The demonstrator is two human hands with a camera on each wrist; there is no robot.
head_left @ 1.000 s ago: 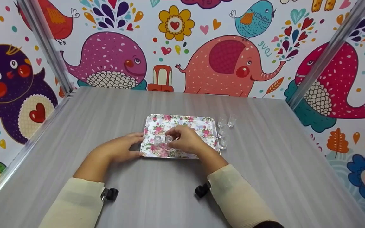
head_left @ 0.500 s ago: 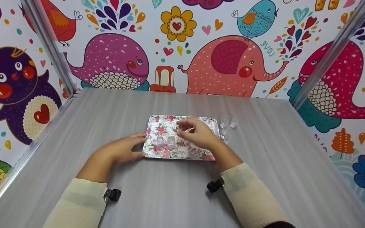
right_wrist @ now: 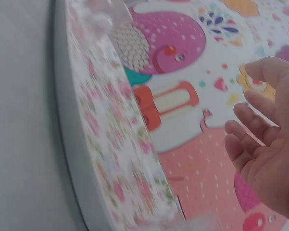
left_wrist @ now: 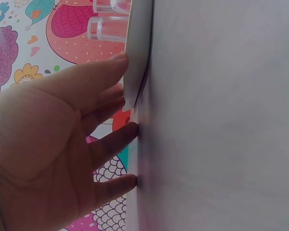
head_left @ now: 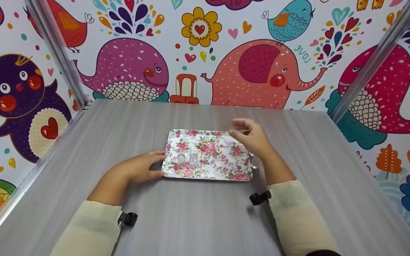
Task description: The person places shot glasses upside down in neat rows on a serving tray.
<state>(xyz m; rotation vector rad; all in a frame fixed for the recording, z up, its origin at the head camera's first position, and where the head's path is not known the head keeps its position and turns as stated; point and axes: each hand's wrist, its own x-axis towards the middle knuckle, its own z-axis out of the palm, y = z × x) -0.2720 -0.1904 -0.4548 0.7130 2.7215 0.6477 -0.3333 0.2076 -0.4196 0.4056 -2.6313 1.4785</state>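
Grey streaked tabletop [head_left: 190,217], cartoon-animal walls [head_left: 199,65], metal corner posts [head_left: 57,53]

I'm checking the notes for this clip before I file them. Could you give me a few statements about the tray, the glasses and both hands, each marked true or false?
1. Two clear glasses sit on the tray. True.

2. The left hand touches the tray's left edge. True.

3. Those two glasses are on the right half of the tray. False: they are on its left half, nearer the front edge.

4. At least one more glass is on the table beside the tray's right edge. True.

5. The tray's surface is plain white. False: it has a floral pattern.

6. The right hand is holding a glass. False: it holds nothing.
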